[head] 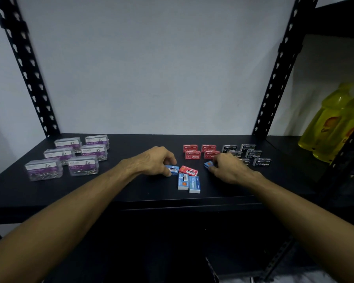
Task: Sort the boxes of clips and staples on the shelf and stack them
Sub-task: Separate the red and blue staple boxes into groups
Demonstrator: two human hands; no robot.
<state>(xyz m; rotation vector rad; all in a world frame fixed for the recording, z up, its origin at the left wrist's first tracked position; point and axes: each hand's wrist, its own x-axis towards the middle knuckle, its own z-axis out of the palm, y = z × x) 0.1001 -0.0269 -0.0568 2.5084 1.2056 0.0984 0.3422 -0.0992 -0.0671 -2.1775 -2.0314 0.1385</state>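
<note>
On the black shelf (131,186), my left hand (155,160) pinches a blue staple box (172,169) lying flat. My right hand (228,169) grips another blue staple box (208,165) at its left end. Between the hands lie a loose red staple box (188,170) and two blue staple boxes (188,183) side by side. Behind them stand rows of red staple boxes (200,152) and black staple boxes (253,154). Several clear paper clip boxes (70,156) with purple labels sit in stacks at the left.
Black slotted uprights (25,64) (278,64) frame the shelf against a white wall. Yellow bottles (335,123) stand on the neighbouring shelf at the right. The shelf's front edge (172,203) runs below the loose boxes.
</note>
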